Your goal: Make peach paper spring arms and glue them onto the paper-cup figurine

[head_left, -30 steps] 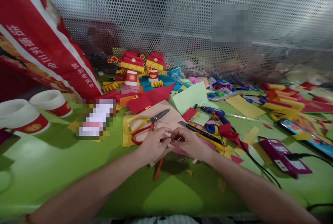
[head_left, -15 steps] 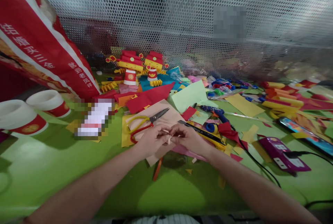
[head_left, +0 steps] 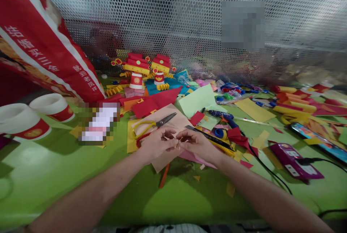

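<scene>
My left hand (head_left: pixel 159 144) and my right hand (head_left: pixel 198 144) meet at the fingertips over the green table. Between them they pinch a small pale piece of paper (head_left: pixel 178 145), mostly covered by the fingers. Under my hands lies a sheet of peach paper (head_left: pixel 162 160), with pink paper (head_left: pixel 199 159) beside it. Scissors (head_left: pixel 154 124) with yellow and red handles rest just beyond my left hand, blades pointing away. A black and yellow cutter knife (head_left: pixel 214 139) lies past my right hand. An orange strip (head_left: pixel 164 176) sits nearer to me.
Two red-and-yellow paper figures (head_left: pixel 136 68) stand at the back before a perforated metal screen (head_left: pixel 173 16). White paper cups (head_left: pixel 51 107) and a red bag (head_left: pixel 54 52) are on the left. A glue gun (head_left: pixel 222 115), a purple power strip (head_left: pixel 295 160) and a phone (head_left: pixel 317 141) lie right.
My fingers have shifted slightly around the small pale piece, which shows less now. Both hands stay in nearly the same place.
</scene>
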{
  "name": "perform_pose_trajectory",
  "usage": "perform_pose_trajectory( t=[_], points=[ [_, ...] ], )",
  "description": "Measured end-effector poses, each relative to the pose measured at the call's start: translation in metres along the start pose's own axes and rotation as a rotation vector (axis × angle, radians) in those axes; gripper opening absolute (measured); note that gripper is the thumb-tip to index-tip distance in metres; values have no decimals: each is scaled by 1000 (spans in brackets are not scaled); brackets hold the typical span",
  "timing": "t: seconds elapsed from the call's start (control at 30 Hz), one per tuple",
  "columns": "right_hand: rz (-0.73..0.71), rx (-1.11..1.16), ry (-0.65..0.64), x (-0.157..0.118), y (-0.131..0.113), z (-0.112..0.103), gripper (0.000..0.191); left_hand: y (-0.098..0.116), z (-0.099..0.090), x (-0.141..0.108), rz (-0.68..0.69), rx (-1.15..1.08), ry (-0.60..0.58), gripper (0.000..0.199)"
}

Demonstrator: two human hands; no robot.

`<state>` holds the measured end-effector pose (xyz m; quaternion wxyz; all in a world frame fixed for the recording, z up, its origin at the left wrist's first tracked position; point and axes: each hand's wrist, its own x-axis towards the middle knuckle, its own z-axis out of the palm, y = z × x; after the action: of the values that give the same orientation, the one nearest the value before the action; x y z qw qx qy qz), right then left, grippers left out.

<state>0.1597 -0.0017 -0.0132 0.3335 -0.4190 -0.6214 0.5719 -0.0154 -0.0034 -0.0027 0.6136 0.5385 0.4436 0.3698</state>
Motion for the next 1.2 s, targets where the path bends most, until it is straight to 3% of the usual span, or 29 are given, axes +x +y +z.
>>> perform_pose_trajectory(
  t=[0.27,0.6,0.83,1.2],
  points=[
    [2,-138,74,-2,-7,6,25,-3,0,2,113,154,27,33],
    [-51,-41,111,1,-2,-2,26,1,-3,2,113,285,82,37],
    [-43,37,140,2,-1,-7,31,3,-6,2,126,352,38,43],
    [-43,42,152,2,-1,-7,33,7,-4,1,192,407,14,19]
  ],
)
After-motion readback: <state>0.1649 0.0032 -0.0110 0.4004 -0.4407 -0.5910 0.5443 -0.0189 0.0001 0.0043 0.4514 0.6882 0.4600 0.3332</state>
